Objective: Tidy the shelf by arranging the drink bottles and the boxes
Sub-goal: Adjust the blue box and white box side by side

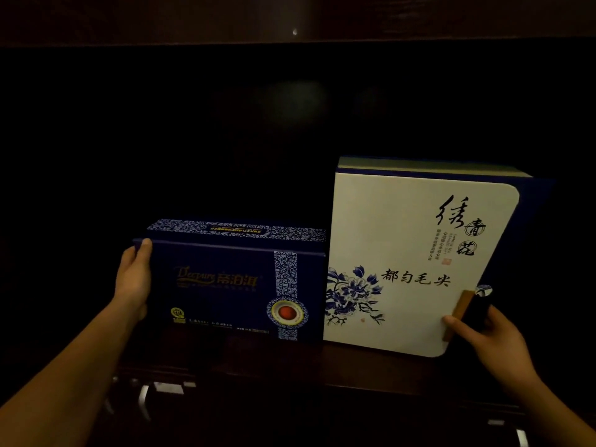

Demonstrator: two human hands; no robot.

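Two boxes stand side by side on a dark shelf (258,356). The dark blue box (232,285) with gold lettering and a red round emblem is on the left. My left hand (134,279) holds its left end, thumb on the top front corner. The taller white box (409,259) with a blue flower and black calligraphy stands on the right, touching the blue box. My right hand (483,330) grips its lower right edge at the brown clasp, thumb on the white front. No drink bottles are in view.
The shelf compartment behind the boxes is very dark and its back is hard to make out. A dark wooden board (290,17) runs above. Below the shelf edge, pale metal handles (145,398) show faintly at the lower left and lower right.
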